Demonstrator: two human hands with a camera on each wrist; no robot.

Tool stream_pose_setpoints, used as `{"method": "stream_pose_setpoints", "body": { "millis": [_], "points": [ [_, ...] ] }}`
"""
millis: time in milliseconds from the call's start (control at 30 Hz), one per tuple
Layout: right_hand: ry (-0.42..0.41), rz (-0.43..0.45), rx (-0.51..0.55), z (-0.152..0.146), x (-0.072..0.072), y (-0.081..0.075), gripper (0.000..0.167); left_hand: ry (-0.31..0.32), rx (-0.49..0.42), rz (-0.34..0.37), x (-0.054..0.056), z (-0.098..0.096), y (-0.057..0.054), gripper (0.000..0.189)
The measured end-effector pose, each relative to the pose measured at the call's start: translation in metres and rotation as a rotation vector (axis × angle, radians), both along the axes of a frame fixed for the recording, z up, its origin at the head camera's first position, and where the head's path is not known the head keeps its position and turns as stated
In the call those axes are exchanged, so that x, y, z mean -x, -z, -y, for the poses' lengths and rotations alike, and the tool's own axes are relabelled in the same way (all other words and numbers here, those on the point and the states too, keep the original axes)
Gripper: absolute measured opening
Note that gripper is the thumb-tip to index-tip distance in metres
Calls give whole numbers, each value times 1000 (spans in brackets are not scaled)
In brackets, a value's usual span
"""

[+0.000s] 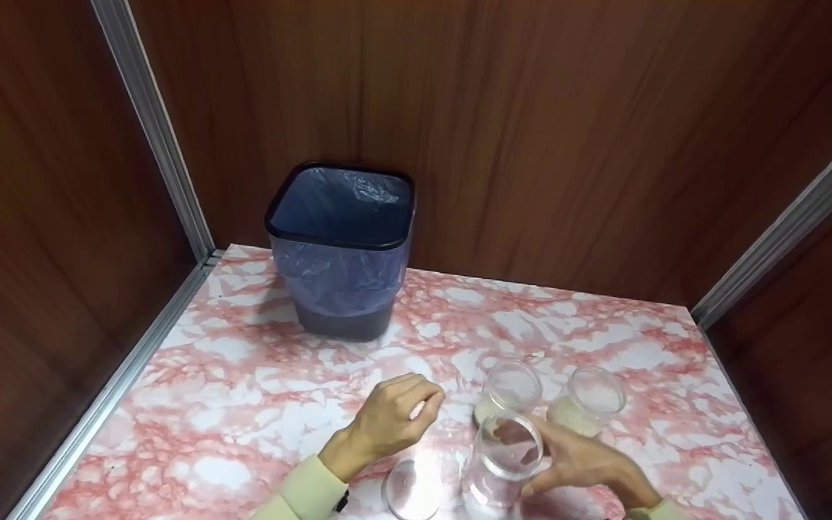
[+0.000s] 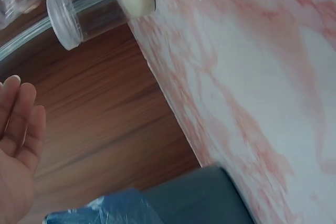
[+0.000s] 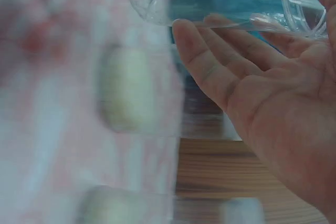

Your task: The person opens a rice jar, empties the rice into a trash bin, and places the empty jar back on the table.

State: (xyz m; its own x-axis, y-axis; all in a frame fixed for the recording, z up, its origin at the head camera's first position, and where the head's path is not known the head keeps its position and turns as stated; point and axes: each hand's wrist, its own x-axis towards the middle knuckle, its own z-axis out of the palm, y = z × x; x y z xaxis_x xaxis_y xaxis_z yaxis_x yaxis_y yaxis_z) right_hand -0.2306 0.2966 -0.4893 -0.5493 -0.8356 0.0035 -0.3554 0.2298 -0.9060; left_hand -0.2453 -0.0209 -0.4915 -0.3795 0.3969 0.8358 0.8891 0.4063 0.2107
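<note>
My right hand (image 1: pixel 575 458) grips a clear jar (image 1: pixel 484 487) with no contents visible, its fingers curved around the side. In the right wrist view, the jar (image 3: pixel 226 1) lies across those fingers. Left of it, my left hand (image 1: pixel 394 415) hovers over the table with relaxed fingers and holds nothing; the left wrist view shows its fingers (image 2: pixel 21 114) loosely bent. Near the front edge of the head view lies a round clear disc (image 1: pixel 414 491), like a lid, with glare on it. Two more clear jars, a left one (image 1: pixel 513 383) and a right one (image 1: pixel 593 393), contain pale material.
A bin (image 1: pixel 344 289) with a bluish plastic liner stands at the back left of the table. The red-and-white marbled tabletop (image 1: pixel 243 404) is bounded by brown wood panels (image 1: pixel 531 144) and metal corner strips (image 1: pixel 163 130).
</note>
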Motion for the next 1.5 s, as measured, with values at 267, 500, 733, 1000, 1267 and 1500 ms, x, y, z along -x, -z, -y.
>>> {"method": "stream_pose_setpoints", "body": {
  "millis": [267,500,733,1000,1267,1500],
  "points": [
    [-38,165,-18,-1,-4,32,84,-2,117,-21,9,-24,-6,9],
    [-58,172,-43,-1,-4,32,88,-16,204,51,16,-45,-13,14],
    [85,61,-149,-26,0,22,58,-29,283,65,24,-55,-19,12],
    [520,34,-199,-10,15,41,79,-14,503,168,32,-63,-21,37],
    [514,79,-17,14,50,53,87,-6,605,278,41,-74,-22,50],
    [584,44,81,23,68,41,68,55,491,100,47,-69,-36,40]
  ]
}}
